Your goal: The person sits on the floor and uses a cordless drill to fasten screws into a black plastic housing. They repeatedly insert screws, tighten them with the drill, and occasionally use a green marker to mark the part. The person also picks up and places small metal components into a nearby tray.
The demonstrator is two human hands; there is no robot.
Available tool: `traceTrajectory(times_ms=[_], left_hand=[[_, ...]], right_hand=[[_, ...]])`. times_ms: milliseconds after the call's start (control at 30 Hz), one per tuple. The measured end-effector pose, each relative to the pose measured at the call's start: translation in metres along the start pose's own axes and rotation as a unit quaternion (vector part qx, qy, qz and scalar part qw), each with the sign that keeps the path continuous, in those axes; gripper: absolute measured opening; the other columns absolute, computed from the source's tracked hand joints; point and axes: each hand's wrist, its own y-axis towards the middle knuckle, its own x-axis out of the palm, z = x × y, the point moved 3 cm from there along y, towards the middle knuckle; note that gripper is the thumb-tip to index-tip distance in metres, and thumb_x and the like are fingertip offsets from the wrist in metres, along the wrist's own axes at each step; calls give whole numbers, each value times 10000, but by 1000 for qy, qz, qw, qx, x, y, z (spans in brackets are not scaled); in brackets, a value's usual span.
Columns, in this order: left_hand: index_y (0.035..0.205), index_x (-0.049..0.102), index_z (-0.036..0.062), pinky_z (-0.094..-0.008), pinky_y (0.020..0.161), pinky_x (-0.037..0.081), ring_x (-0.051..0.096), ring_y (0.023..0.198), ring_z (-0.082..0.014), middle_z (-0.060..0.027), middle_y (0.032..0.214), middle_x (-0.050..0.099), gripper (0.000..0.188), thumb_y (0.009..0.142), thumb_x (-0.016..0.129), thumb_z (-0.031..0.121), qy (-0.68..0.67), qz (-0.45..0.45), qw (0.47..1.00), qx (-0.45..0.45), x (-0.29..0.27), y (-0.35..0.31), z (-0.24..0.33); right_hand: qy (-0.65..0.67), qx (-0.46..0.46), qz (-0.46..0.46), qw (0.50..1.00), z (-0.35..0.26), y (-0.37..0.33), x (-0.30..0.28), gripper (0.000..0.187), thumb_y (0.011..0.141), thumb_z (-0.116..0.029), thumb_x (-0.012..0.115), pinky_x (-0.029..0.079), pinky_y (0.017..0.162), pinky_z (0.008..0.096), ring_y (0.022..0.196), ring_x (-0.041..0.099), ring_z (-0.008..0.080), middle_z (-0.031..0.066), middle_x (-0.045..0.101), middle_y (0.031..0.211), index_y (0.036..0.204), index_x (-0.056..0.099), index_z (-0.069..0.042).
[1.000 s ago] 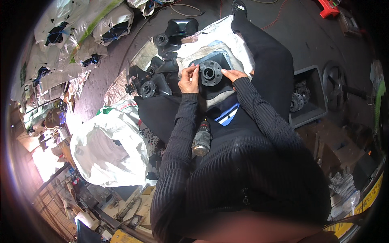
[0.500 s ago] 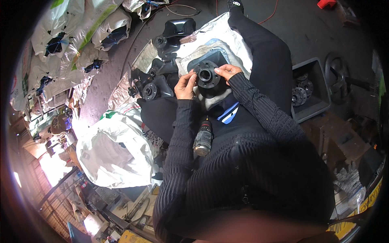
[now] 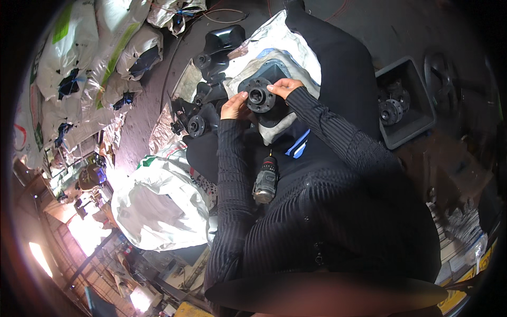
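Between my two hands is a dark round flange (image 3: 261, 106) with a raised central hub and a ring of bolt holes. The fingers of my left hand (image 3: 235, 108) pinch its left edge, and those of my right hand (image 3: 287, 87) grip its upper right edge. It is over a dark moulded part (image 3: 274, 72) with a squarish rim, lying on white cloth (image 3: 282, 127) at my lap. Whether flange and part touch, I cannot tell. A cordless drill (image 3: 265, 182) with a thin bit lies on my lap, nearer my body.
Several similar black parts with flanges (image 3: 196, 126) lie to the left. An open white sack (image 3: 158, 214) stands by my left forearm. To the right, a grey bin (image 3: 409, 134) holds more flanges. Filled white bags (image 3: 68, 47) are at the far left.
The view has shifted a little, so the flange, hands and my leg appear slightly further left. Both hands keep hold of the flange. The drill stays on my lap.
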Motion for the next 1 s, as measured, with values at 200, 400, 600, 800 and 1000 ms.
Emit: traceTrajectory(times_ms=[200, 400, 600, 800, 1000], left_hand=[[1022, 613, -34, -308, 714, 531, 658, 787, -201, -101, 910, 677, 267, 835, 700, 135, -22, -3, 999, 27, -6, 7, -7], [1014, 613, -32, -309, 748, 531, 657, 822, -196, -111, 932, 678, 215, 845, 679, 86, -56, -10, 996, 68, -8, 8, -13], [996, 619, -31, -304, 760, 530, 657, 824, -195, -110, 943, 677, 195, 844, 679, 76, -26, 12, 997, 78, -7, 10, -9], [1016, 627, -34, -276, 733, 518, 644, 801, -169, -81, 917, 671, 225, 859, 677, 120, -65, 7, 996, 64, -2, 11, -17], [977, 674, -2, -182, 511, 324, 417, 559, -29, 54, 702, 560, 260, 898, 650, 244, 18, 71, 992, 107, 0, 12, -23]], right_hand=[[12, -38, -8, 999, 8, 10, 3, 330, 785, -342, 749, 445, 654, 235, 694, 548, 87, 15, 627, 750, 837, 658, -29], [18, -43, -16, 999, 9, 10, 1, 330, 782, -341, 754, 445, 642, 226, 675, 544, 77, 3, 622, 736, 838, 655, -31], [8, -24, -1, 1000, 8, 10, 2, 325, 781, -336, 754, 446, 651, 230, 691, 547, 80, 7, 624, 746, 839, 656, -31], [-49, 4, -2, 999, 15, 12, -5, 398, 772, -366, 748, 470, 703, 266, 763, 589, 131, 60, 657, 815, 923, 668, -6], [-101, 27, 15, 994, 24, 18, -10, 428, 752, -387, 754, 482, 716, 274, 790, 614, 149, 76, 673, 838, 971, 685, -25]])
